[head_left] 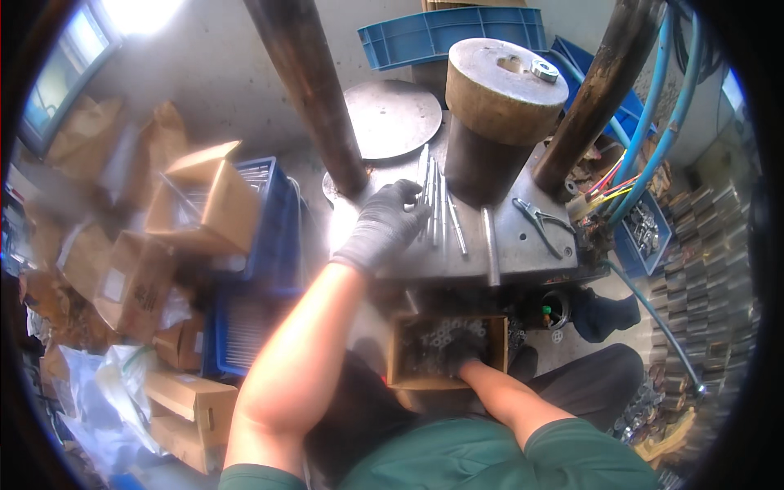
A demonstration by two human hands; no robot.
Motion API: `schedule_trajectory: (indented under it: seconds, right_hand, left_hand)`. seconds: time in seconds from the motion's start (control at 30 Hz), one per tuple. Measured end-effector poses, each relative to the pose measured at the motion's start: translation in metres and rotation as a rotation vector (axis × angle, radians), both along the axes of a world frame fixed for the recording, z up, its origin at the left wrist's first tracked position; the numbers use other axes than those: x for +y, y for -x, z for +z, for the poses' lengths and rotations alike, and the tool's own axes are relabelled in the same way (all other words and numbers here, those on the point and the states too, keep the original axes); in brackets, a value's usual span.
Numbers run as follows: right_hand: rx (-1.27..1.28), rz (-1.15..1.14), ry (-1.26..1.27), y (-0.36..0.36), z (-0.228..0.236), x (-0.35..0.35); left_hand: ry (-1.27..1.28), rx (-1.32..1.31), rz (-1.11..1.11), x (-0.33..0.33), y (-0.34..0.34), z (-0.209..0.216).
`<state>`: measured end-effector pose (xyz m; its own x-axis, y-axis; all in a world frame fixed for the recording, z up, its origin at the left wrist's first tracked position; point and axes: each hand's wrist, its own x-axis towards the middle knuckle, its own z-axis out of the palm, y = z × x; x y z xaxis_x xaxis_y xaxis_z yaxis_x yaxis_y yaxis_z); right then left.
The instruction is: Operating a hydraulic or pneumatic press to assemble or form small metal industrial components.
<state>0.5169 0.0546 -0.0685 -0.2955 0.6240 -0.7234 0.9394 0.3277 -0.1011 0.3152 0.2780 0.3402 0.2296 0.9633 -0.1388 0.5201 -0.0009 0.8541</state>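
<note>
The thin metal rods [435, 200] lie side by side on the steel surface [523, 245] of a press, their long axes running away from the person, from the near edge toward the big cylinder [498, 114] at the back. They fan out slightly, the right-most one angling toward the right at its near end. They are slim, bright and silvery, and all much alike.

The left hand [384, 224], in a dark grey glove, rests on the left side of the bundle with fingers spread loosely and curled over the rods; it lies open on them rather than clenched around any.

The right hand [461, 347], also gloved, is down inside a small cardboard box [400, 351] of dark metal rings held at the person's lap, below the near edge of the surface. Its fingers are buried among the parts, so whether they grip anything cannot be told.

Just right of the rods lies a thicker grey bar [490, 241], parallel to them, and farther right a pair of pliers [539, 220]. Two dark columns [310, 90] rise from the surface, one left of the rods and one to the right behind the pliers. A round steel plate [392, 118] sits behind the left hand. Blue crates [265, 220] and brown cardboard cartons [204, 200] crowd the floor on the left, and blue hoses [661, 131] hang on the right.
</note>
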Motion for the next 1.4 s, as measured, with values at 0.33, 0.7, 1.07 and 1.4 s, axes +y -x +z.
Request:
schedule_trajectory:
  seconds: [0.33,0.7,1.07,1.4]
  right_hand:
    - [0.128,0.065,-0.289,-0.017,0.093,0.036]
    - [0.554,0.267,-0.191,-0.079,0.359,0.068]
    - [0.580,-0.052,-0.870,-0.104,0.384,0.163]
    - [0.588,-0.042,-0.876,-0.100,0.378,0.165]
  left_hand:
    - [-0.089,0.178,0.071,0.021,0.009,-0.021]
    - [-0.459,0.554,-0.054,0.005,-0.007,-0.008]
    - [-0.424,0.580,-0.068,0.049,0.008,-0.066]
    - [-0.375,0.440,0.134,0.041,0.019,-0.056]
